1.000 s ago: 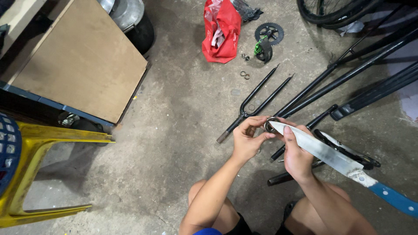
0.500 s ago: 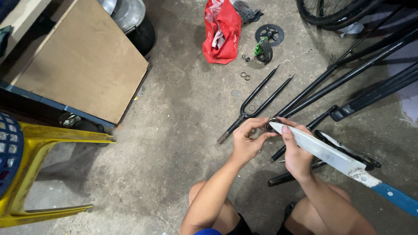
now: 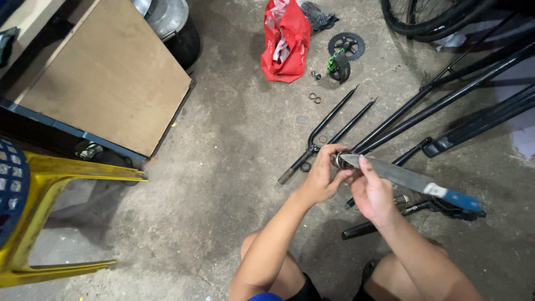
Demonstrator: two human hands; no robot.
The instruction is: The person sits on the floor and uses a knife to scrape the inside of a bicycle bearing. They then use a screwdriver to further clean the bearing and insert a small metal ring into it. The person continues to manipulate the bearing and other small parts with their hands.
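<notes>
**Both hands on the frame's silver tube end, over the concrete floor**

Your left hand (image 3: 322,177) has its fingers (image 3: 333,151) curled over the round end of a metal tube (image 3: 341,160), clenched around a small ring-like part there; what exactly it pinches is too small to tell. Your right hand (image 3: 370,192) grips the same silver frame tube (image 3: 398,175) just behind that end, thumb laid along the top. The tube runs off to your right into a blue section (image 3: 461,200). All of this is held above the floor (image 3: 223,184), in front of your knees.

Just beyond your left fingers lies a black bicycle fork (image 3: 329,128), legs pointing away from you. Black frame tubes (image 3: 446,95) fan out toward the far right corner. Two small rings (image 3: 315,98) sit farther off on the floor, then a black chainring (image 3: 346,43) and a red plastic bag (image 3: 287,42) near the far edge. To your left stand a brown board (image 3: 106,83) and a yellow stool (image 3: 50,184).
</notes>
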